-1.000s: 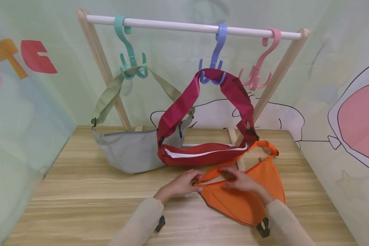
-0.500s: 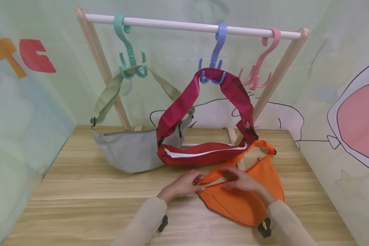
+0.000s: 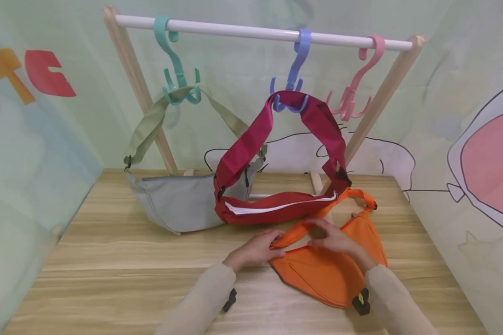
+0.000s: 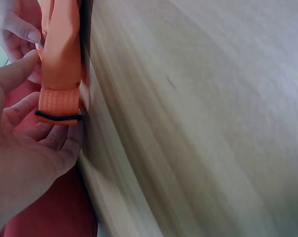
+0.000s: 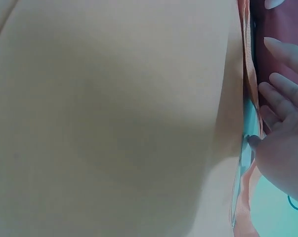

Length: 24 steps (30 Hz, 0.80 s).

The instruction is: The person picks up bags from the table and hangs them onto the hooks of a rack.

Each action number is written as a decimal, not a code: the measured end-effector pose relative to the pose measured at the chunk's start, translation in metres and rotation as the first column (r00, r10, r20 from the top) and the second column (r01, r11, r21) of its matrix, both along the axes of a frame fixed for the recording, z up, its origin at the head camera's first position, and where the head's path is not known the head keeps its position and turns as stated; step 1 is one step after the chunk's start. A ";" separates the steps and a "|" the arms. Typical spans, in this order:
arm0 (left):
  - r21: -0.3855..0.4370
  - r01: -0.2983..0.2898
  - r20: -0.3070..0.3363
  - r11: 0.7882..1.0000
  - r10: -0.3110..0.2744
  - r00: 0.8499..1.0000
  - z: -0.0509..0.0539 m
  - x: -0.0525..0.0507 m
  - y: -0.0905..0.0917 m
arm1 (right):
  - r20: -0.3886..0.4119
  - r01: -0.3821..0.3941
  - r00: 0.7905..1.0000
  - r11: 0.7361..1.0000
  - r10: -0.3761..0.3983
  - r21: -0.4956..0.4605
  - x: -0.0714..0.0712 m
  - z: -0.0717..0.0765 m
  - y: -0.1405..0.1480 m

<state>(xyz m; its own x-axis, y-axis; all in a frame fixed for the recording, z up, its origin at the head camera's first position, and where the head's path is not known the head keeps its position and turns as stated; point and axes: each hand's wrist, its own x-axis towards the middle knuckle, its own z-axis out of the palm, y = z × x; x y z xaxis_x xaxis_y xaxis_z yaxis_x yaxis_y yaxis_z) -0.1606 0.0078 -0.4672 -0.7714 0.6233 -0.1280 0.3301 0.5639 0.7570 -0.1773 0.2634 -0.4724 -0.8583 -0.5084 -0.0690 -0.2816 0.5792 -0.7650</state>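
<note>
An orange crescent shoulder bag (image 3: 324,274) lies on the table, its orange strap (image 3: 295,235) looping behind its top edge. At the bag's left end my left hand (image 3: 257,246) holds the corner where the strap joins. In the left wrist view my left fingers (image 4: 64,143) curve beneath the strap end, by its black-edged webbing (image 4: 59,106), with the thumb on the other side. My right hand (image 3: 335,239) rests across the zipped top edge, its fingers loosely spread towards the strap. In the right wrist view my right thumb (image 5: 254,142) touches the zip edge.
A rack with a white rail (image 3: 243,31) stands behind. A grey bag (image 3: 184,204) hangs from a green hook (image 3: 173,60), and a red bag (image 3: 272,211) from a blue hook (image 3: 296,60). A pink hook (image 3: 354,86) hangs at right. The red bag nearly touches the orange strap.
My left hand has slid slightly right along the bag's end, its fingers closing round the corner. My right hand has stayed nearly in place. The head view has shifted a little.
</note>
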 end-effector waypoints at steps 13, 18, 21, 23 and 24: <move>-0.015 0.007 -0.049 1.000 -0.007 0.999 -0.005 0.001 0.008 | -0.044 -0.012 0.999 0.996 0.016 0.085 0.002 0.000 0.006; 0.001 -0.004 -0.037 1.000 0.004 0.999 -0.005 0.002 0.011 | -0.056 -0.033 0.998 0.995 0.038 0.091 0.003 0.002 0.009; -0.009 -0.009 -0.049 1.000 0.009 0.999 -0.007 0.002 0.013 | -0.064 -0.040 0.997 0.995 0.046 0.087 0.003 0.002 0.010; -0.019 -0.014 -0.060 1.000 0.013 0.998 -0.007 0.002 0.014 | -0.072 -0.039 0.996 0.995 0.046 0.087 0.002 0.002 0.010; -0.023 -0.016 -0.065 1.000 0.014 0.998 -0.007 0.002 0.015 | -0.080 -0.040 0.996 0.995 0.047 0.089 0.002 0.002 0.010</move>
